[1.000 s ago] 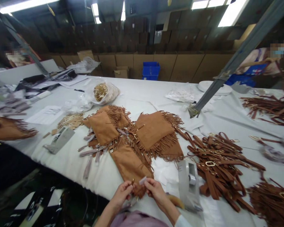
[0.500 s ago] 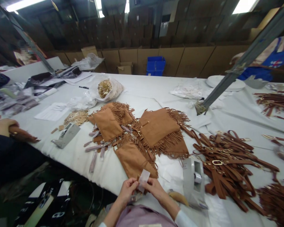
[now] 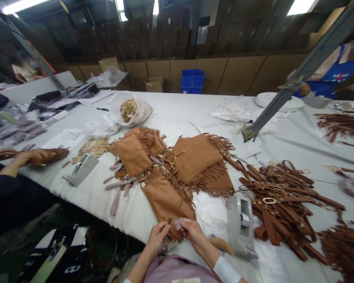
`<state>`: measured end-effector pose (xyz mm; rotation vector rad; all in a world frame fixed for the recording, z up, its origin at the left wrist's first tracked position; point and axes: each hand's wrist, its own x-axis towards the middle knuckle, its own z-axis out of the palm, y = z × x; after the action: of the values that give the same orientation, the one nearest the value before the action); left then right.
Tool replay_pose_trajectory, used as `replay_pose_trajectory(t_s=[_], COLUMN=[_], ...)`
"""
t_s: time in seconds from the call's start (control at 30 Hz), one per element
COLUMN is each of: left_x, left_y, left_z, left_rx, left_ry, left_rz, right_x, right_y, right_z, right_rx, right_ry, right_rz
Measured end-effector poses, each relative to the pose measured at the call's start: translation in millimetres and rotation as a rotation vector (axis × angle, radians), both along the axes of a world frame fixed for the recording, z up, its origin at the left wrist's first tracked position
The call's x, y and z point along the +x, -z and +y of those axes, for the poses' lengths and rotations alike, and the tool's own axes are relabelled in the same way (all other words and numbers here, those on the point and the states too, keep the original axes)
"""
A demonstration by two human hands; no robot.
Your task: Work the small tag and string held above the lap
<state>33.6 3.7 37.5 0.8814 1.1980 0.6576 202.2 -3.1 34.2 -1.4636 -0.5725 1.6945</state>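
My left hand pinches a short brown leather strip that stands up between thumb and fingertips. Close by on the right, my right hand grips a small crumpled piece of clear plastic film. Both hands are at the table's near edge, over the lower end of a brown fringed pouch. More fringed pouches lie just beyond it. Several tassels wrapped in plastic rest at the left of the pile. A grey tape dispenser stands right of my right hand.
Brown straps with gold hardware are heaped on the right. A second tape dispenser stands at the left, near a co-worker's hands on a brown fringed piece. A slanted metal post crosses the right side. An open plastic bag lies farther back.
My hands have moved slightly apart. The film, flat and upright between them before, is now bunched in my right fingers. At the left, the co-worker's hands have come farther over the table.
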Motion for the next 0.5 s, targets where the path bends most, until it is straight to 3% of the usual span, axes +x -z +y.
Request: replay_pose_trajectory(t_s=[0.27,0.5], left_x=[-5.3,-10.2], left_y=[-0.3,6.3], left_z=[3.3,1.4], left_rx=[0.061,0.064], left_ry=[0.033,0.071], left_rz=[0.018,0.034], right_x=[1.0,-1.0], right_y=[-5.8,-9.2], right_z=[3.8,6.1], right_rx=[-0.084,-0.064], right_ry=[0.142,0.099], right_rz=[0.075,0.041])
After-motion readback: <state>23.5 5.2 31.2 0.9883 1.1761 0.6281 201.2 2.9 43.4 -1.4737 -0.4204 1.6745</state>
